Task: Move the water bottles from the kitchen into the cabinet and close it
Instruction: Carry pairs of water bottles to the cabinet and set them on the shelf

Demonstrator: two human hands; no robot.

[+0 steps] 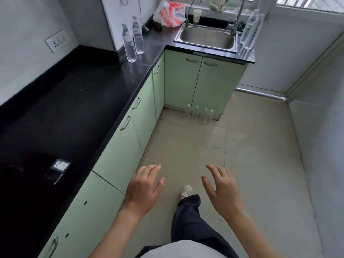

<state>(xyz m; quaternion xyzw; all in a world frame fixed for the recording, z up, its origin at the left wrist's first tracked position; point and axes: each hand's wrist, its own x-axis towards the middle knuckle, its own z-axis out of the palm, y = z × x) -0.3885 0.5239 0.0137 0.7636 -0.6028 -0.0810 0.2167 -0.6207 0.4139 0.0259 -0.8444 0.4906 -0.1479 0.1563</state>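
Since nothing's picked up yet, both hands hover lower centre: left hand and right hand, fingers spread, relaxed, touching nothing. Water bottles are in three groups. Counter pair upper left, sink-side pair upper right, floor row mid-frame against closed green cabinet doors. The row is probably staged for loading.

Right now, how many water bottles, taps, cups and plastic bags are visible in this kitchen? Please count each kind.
Water bottles: 8 (2 on the counter, 2 right of the sink, 4 on the floor)
Taps: 2
Cups: 1
Plastic bags: 1
Total: 12
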